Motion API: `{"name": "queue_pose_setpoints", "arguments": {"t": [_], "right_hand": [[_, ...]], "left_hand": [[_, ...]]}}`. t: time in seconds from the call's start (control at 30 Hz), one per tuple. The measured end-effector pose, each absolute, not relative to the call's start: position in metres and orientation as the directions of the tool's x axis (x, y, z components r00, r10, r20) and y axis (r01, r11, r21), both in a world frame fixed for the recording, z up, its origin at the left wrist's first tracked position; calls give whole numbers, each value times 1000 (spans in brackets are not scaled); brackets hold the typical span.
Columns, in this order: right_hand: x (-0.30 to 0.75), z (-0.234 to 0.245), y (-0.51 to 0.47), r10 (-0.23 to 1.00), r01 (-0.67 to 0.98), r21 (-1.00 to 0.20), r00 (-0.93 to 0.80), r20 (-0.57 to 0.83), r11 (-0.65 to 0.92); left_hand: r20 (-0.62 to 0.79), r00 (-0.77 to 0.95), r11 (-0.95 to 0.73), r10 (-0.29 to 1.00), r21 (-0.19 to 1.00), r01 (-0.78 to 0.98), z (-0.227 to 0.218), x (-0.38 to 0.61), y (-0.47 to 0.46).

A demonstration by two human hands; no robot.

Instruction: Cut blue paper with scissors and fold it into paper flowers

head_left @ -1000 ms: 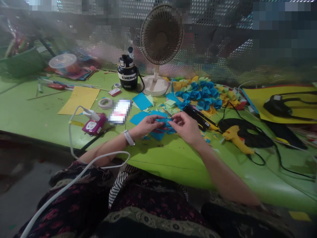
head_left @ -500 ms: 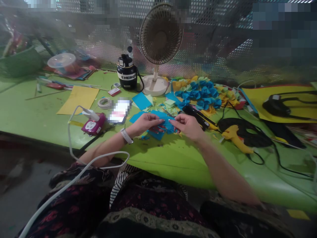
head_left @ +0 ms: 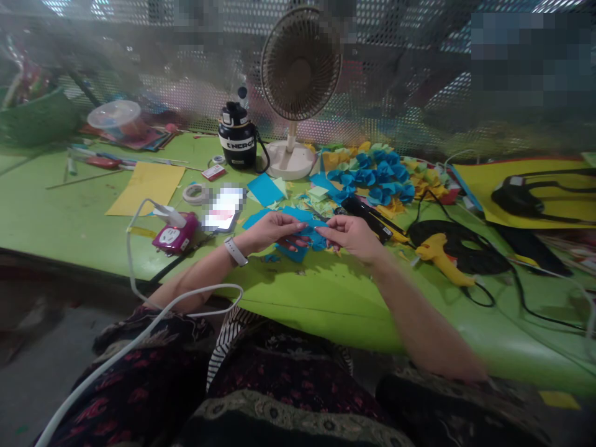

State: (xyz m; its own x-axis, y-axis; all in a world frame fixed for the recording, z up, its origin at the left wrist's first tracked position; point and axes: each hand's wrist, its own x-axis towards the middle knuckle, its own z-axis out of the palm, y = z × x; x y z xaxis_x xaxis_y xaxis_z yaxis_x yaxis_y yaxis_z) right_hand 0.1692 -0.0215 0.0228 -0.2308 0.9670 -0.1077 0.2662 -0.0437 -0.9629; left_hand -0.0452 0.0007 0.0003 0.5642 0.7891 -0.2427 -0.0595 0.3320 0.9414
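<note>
Blue paper (head_left: 316, 239) pinched between both hands, over the green table (head_left: 69, 211), at the middle of the view. Left hand (head_left: 274, 231) at nine o'clock from the paper, fingers and thumb closed on it; right hand (head_left: 354, 239) at three o'clock, fingertips gripping the opposite side. White watch band (head_left: 235, 251) around the left wrist.

Folded blue paper flowers (head_left: 379, 174) at one o'clock, among yellow paper scraps (head_left: 335, 162). Black tool (head_left: 367, 218) just beside the right hand, at two o'clock. Yellow glue gun (head_left: 442, 264) at three o'clock, well apart. Square blue sheet (head_left: 265, 189) at eleven o'clock. Blurred phone (head_left: 223, 208) at ten o'clock, magenta power socket (head_left: 172, 239) at nine o'clock, tape roll (head_left: 194, 194) and yellow card (head_left: 146, 189) farther out. Desk fan (head_left: 300, 65) at twelve o'clock, beside a black flask (head_left: 237, 138).
</note>
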Motion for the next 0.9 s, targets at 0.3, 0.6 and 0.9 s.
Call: {"name": "queue_pose_setpoints", "arguments": {"t": [0.3, 0.6, 0.9], "right_hand": [[166, 21, -24, 977, 277, -960, -194, -87, -30], [165, 20, -27, 979, 335, -942, -190, -68, -1], [167, 23, -21, 978, 236, -969, -172, -117, -74]], "left_hand": [[-264, 563, 371, 783, 925, -82, 2, -45, -1], [-223, 515, 280, 828, 959, -34, 1, -43, -2], [-261, 518, 321, 815, 947, -28, 1, -44, 0]]}}
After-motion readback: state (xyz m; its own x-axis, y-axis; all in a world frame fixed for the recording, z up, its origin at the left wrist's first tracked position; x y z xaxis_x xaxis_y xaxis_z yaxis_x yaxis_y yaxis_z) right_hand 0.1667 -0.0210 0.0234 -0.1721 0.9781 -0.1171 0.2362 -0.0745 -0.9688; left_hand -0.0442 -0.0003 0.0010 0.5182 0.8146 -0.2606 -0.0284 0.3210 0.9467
